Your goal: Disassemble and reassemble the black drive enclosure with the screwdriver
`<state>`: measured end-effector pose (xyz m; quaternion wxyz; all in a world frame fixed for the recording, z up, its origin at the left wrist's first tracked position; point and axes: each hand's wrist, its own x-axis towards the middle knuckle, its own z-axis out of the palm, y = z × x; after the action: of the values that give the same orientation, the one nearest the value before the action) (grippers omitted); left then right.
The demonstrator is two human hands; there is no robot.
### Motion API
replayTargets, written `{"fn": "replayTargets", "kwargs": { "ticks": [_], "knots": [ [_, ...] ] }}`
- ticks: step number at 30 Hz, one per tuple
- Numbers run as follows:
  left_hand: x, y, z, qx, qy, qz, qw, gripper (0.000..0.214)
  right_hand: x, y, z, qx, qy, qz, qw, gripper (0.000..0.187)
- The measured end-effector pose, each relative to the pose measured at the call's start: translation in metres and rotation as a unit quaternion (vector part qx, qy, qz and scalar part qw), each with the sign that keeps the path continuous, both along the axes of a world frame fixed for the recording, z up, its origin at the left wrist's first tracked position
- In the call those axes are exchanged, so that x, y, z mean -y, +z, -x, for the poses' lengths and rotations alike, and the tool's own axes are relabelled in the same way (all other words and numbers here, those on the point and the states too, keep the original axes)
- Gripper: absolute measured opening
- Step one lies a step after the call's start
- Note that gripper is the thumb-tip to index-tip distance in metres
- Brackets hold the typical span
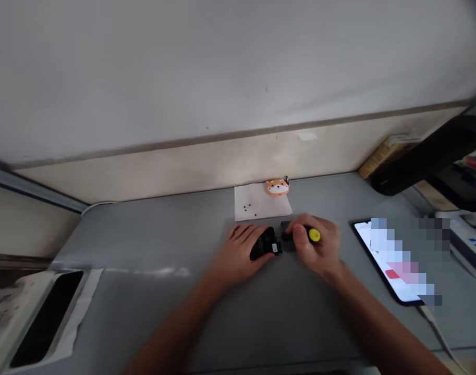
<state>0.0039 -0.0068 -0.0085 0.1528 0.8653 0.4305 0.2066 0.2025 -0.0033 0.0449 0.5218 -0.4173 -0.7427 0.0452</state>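
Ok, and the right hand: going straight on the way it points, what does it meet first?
Probably the black device under the left hand, directly ahead of the right hand; they look nearly touching, but depth is unclear.

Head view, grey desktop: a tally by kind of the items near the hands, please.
Black electronic device: 1
Yellow-capped screwdriver: 1
White paper sheet: 1
Orange animal-face trinket: 1
Smartphone: 1
Total: 5
Tiny black specks on the paper are too small to count.

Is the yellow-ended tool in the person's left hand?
No, the tool sits in the right hand; the left hand holds a small black device.
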Motion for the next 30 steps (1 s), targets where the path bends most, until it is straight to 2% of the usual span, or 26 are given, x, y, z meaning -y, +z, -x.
{"fn": "replayTargets", "kwargs": {
  "ticks": [5,30],
  "knots": [
    [0.0004,-0.0022,-0.0001,0.0,0.001,-0.01,1.0,0.049,0.0006,-0.0001,-0.0006,0.008,0.034,-0.014,0.999,0.029],
    [0.0015,-0.0017,-0.0014,-0.009,0.006,-0.03,0.999,0.045,0.0021,-0.0076,0.0024,0.004,0.03,-0.047,0.998,0.033]
  ]
}}
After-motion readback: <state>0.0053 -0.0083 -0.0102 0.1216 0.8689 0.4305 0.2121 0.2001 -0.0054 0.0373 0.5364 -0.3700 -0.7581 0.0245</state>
